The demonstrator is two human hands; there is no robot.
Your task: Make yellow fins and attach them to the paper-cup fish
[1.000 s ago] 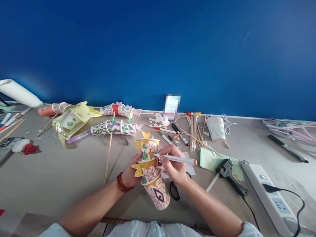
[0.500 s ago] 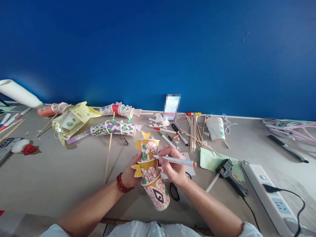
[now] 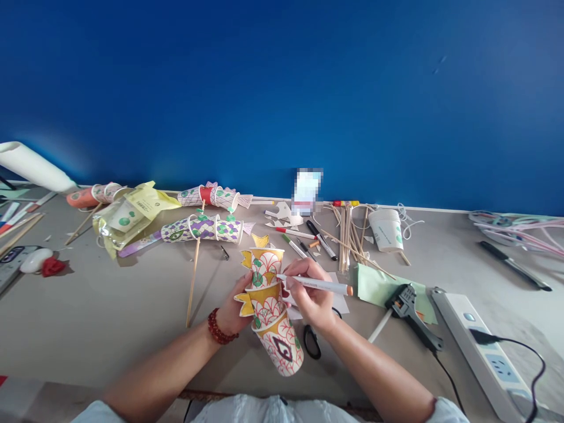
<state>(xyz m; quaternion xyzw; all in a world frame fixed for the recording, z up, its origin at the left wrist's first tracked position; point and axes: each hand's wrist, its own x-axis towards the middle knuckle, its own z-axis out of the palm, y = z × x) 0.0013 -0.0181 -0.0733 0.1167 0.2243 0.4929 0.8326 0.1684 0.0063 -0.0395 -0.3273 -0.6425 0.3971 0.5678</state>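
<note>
The left hand (image 3: 233, 306) grasps the paper-cup fish (image 3: 267, 305) from its left side, near the table's near edge; the right fingers pinch the marker (image 3: 318, 284), tip at the far cup; best to brace that cup and use light, short strokes.

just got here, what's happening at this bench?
Someone is coloring a fish-like figure made of joined paper cups. The left hand steadies it from the side, while the right hand holds a white marker with its tip at the top cup. Red scales, yellow bands, and a dark eye are drawn on it. Two similar cup figures on a stick lie behind, and a glue gun rests to the right, near a power strip.
</note>
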